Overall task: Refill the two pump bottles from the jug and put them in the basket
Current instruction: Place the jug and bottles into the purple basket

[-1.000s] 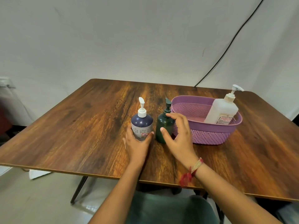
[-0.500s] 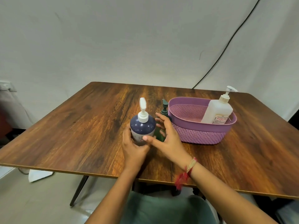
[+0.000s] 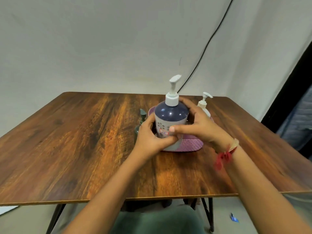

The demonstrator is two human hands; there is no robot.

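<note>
Head view, single frame.

Blue pump bottle [image 3: 170, 115]: upright, centre of frame, held between both hands. White pump head on top, nozzle pointing to the upper right.

Left hand [image 3: 150, 141]: grips the lower body of the bottle from the left side of the frame, fingers and thumb curled round it.

Right hand [image 3: 197, 125]: grips the same bottle from the right side. The thumb lies across the front at label height and the fingers wrap round the far side near the shoulder.

The bottle's lower part overlaps the front wall of the purple basket [image 3: 189, 146], which sits on the table behind it. Cannot tell whether the bottle's base rests on the table or is lifted.

Green bottle [image 3: 141, 120]: on the table just left of the basket, mostly hidden by the left hand. Only the dark pump and a bit of shoulder show.

White pump bottle [image 3: 203, 105]: stands in the right end of the basket, behind the right hand. Neck and pump are visible, nozzle pointing right.

Wooden table [image 3: 76, 141]: fills the middle of the frame, with dark metal legs below its near edge.

Red and cream thread [image 3: 224, 156]: tied round the right wrist.

Black cable [image 3: 207, 44]: runs diagonally down the pale wall from the upper right to behind the table's far edge
</note>
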